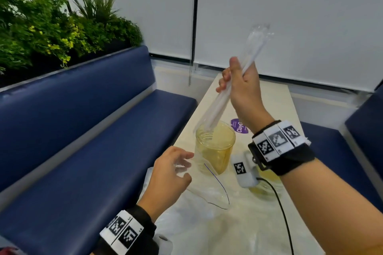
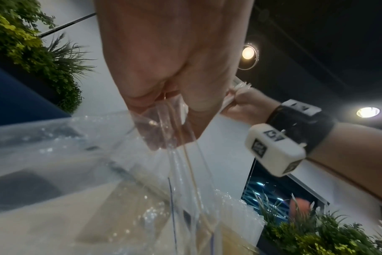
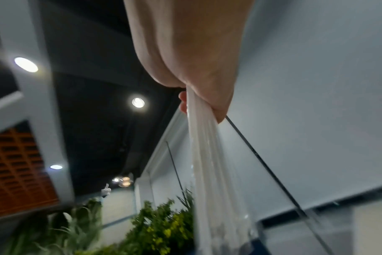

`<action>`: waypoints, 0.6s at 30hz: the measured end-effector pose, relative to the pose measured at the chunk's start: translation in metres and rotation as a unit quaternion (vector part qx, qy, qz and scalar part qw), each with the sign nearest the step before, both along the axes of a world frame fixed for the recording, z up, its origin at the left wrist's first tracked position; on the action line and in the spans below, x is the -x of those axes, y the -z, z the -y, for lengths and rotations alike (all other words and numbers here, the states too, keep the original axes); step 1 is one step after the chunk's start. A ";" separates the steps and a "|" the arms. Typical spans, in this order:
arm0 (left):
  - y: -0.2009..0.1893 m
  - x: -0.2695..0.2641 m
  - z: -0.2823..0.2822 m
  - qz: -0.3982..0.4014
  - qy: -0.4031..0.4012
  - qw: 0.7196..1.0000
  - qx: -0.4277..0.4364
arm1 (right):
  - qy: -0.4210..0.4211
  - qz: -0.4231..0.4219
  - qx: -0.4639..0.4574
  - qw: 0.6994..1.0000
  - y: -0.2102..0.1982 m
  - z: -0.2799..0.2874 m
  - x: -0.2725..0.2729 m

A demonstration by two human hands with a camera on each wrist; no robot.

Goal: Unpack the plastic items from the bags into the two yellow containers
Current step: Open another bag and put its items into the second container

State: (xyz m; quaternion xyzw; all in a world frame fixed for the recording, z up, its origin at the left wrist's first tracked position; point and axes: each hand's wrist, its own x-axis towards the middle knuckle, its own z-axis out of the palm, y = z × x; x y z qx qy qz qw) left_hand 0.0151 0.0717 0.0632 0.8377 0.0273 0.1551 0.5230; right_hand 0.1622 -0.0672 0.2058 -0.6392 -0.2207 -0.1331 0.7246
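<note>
A bundle of white straws (image 1: 222,97), still inside a thin clear bag, is being held up high by the right hand (image 1: 241,89). The fingers of that hand are being curled tight around the middle of the bundle. The bundle is being tilted, with its top end pointing to about 1 o'clock and its bottom end pointing down to about 7 o'clock. The bottom end is being dipped just inside the rim of a yellow container (image 1: 215,147) standing on the bench (image 1: 267,97).

A loose piece of clear plastic bag (image 1: 205,184) is being pinched by the left hand (image 1: 172,170) at about 9 o'clock from that container, just beside its wall. The thumb and fingers are being bent around the thin plastic. More crinkly clear plastic is lying on the bench near the person. The second yellow container (image 1: 267,187) is standing at about 4 o'clock from the first, partly hidden behind the right wrist.

Some things could go wrong here. The container could be tipped over if it is bumped or pulled by the left hand's plastic. Straws could be dropped past the rim and onto the bench if the bundle is being let go while so slanted. The thin wrap could also be carried into the container with the straws.
</note>
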 end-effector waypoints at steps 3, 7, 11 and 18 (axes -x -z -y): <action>0.000 -0.006 -0.007 0.007 -0.014 0.999 -0.038 | 0.058 -0.004 0.051 0.997 0.031 -0.004 -0.038; -0.001 -0.016 -0.017 0.036 -0.032 0.996 -0.078 | 0.088 -0.052 0.150 0.983 0.089 -0.008 -0.072; -0.004 -0.026 -0.025 0.056 -0.043 0.993 -0.092 | 0.089 -0.142 0.228 0.959 0.137 -0.008 -0.084; -0.002 -0.031 -0.027 0.064 -0.031 0.988 -0.138 | 0.149 -0.123 0.208 0.959 0.140 0.002 -0.068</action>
